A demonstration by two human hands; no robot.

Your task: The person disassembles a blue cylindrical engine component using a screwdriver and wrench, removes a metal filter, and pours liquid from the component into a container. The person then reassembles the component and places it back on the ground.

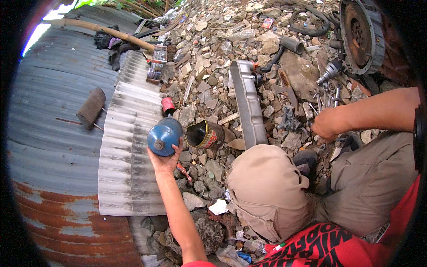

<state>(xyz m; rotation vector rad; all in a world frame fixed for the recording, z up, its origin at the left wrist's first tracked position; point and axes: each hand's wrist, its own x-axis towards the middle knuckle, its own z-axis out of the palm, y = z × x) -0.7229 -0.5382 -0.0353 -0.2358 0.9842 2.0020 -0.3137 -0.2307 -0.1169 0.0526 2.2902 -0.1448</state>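
My left hand (165, 161) is closed round the lower side of a blue, dome-shaped metal canister (165, 135) with a small round fitting at its middle. Just right of it stands an open-topped can (215, 136) with a dark inside, and a small red can (167, 106) lies beyond. On the right, my right hand (327, 126) is low over the stones with curled fingers; whatever is in them is hidden. Close by lie several wrenches (336, 94), a silver and black tool (330, 71) and a grey metal part (291, 119).
A long grey metal engine cover (250, 104) lies ahead of my knee on loose rubble. Corrugated sheets (129, 147) cover the left side, with a brown cylinder (92, 107) and a bamboo pole (102, 31). A large round rusty machine part (361, 35) stands far right.
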